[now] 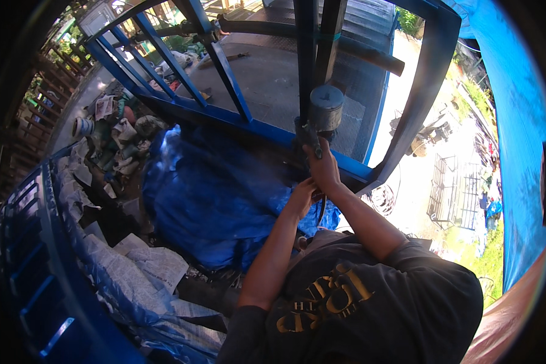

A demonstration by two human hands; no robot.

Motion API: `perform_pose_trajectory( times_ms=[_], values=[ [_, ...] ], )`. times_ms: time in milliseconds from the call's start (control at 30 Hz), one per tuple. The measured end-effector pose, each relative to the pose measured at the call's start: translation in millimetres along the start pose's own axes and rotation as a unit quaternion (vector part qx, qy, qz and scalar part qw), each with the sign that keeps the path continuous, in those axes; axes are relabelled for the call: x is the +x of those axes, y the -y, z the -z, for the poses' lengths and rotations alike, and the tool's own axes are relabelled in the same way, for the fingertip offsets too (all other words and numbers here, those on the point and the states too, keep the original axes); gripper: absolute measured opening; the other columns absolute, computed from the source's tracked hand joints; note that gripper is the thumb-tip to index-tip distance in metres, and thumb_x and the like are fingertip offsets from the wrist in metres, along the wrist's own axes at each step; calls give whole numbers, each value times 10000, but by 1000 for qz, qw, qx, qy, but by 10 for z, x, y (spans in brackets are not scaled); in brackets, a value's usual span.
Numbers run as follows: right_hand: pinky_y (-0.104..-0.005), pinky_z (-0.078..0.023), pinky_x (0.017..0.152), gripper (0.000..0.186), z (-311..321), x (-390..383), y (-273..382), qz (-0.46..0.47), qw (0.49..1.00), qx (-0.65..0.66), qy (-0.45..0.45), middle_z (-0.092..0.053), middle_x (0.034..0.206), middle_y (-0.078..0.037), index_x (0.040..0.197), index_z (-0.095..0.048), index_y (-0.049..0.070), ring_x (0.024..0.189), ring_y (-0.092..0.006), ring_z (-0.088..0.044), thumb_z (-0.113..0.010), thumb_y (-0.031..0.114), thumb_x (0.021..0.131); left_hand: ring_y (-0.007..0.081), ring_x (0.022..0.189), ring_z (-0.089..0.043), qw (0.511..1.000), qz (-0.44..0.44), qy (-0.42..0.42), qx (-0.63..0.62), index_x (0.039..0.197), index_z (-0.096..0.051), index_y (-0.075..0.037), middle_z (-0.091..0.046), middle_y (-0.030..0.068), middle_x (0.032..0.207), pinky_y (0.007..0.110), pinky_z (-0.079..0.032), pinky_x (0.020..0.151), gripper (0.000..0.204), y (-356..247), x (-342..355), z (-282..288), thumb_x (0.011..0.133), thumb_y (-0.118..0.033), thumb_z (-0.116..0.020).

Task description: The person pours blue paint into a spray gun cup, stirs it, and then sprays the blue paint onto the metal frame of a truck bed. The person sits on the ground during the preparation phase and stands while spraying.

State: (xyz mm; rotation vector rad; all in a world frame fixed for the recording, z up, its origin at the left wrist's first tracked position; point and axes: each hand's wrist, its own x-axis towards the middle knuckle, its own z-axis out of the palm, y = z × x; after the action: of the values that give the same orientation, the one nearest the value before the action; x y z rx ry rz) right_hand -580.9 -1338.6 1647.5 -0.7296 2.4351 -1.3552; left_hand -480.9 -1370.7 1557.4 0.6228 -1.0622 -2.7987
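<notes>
My right hand point(323, 165) is wrapped round the handle of a spray gun point(310, 138), with a round metal paint cup point(326, 106) on top of it. Just below, my left hand point(301, 198) has its fingers curled at the thin hose point(322, 211) under the gun; they are partly hidden. The gun stands close to the dark upright bars point(306, 54) of a blue-and-dark metal frame point(258, 130). Its nozzle cannot be made out. A crumpled blue tarp point(215, 194) lies below the frame, to the left of my hands.
Newspaper sheets point(155, 267) cover the lower left, beside a blue ribbed panel point(33, 242). Clutter point(118, 142) lies farther left. A horizontal pipe point(370, 54) crosses behind the bars. A light-blue sheet point(515, 139) hangs at right, near a metal rack point(455, 188) on sunlit ground.
</notes>
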Motion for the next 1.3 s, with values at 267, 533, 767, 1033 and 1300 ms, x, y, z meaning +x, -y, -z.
perform_pose_trajectory(
  times_ms=[267, 533, 767, 1033, 1300],
  values=[
    [-536, -503, 875, 518, 321, 7, 531, 63, 997, -13, -36, -688, 1144, -304, 1411, -459, 105, 1108, -520, -635, -633, 376, 1005, 175, 1071, -659, 998, -64, 9, 21, 1340, -614, -57, -684, 75, 1187, 370, -502, 979, 344, -342, -58, -371, 1051, -242, -597],
    [-510, -516, 914, 671, 872, 2, 1189, 94, 991, 85, -39, -698, 1168, -298, 1531, -405, 124, 1135, -494, -656, -668, 396, 977, 166, 1129, -649, 985, -148, 53, 78, 1378, -610, -53, -677, 67, 1262, 369, -499, 1016, 391, -914, -250, -986, 1043, -253, -612],
    [-453, -518, 853, 616, 994, -63, 1187, 119, 990, 39, -61, -699, 1119, -267, 1488, -457, 112, 1022, -412, -664, -670, 388, 980, 161, 1142, -627, 985, -139, 62, 81, 1367, -588, -44, -646, 80, 1265, 359, -508, 989, 357, -1037, -390, -1204, 1049, -206, -591],
    [-514, -512, 886, 590, 1010, 18, 1326, 100, 993, 55, -21, -695, 1102, -322, 1433, -480, 85, 1088, -519, -646, -645, 430, 985, 174, 1101, -653, 989, -127, 46, 66, 1355, -590, -46, -658, 74, 1233, 379, -519, 979, 331, -955, -225, -1099, 1052, -178, -583],
    [-519, -518, 852, 608, 986, -4, 1487, 163, 982, 36, -83, -699, 1066, -317, 1422, -474, 62, 1032, -512, -672, -649, 442, 981, 160, 1097, -644, 981, -165, 43, 91, 1340, -602, -46, -658, 65, 1220, 367, -518, 972, 332, -1191, -258, -1153, 1053, -210, -579]
  ],
)
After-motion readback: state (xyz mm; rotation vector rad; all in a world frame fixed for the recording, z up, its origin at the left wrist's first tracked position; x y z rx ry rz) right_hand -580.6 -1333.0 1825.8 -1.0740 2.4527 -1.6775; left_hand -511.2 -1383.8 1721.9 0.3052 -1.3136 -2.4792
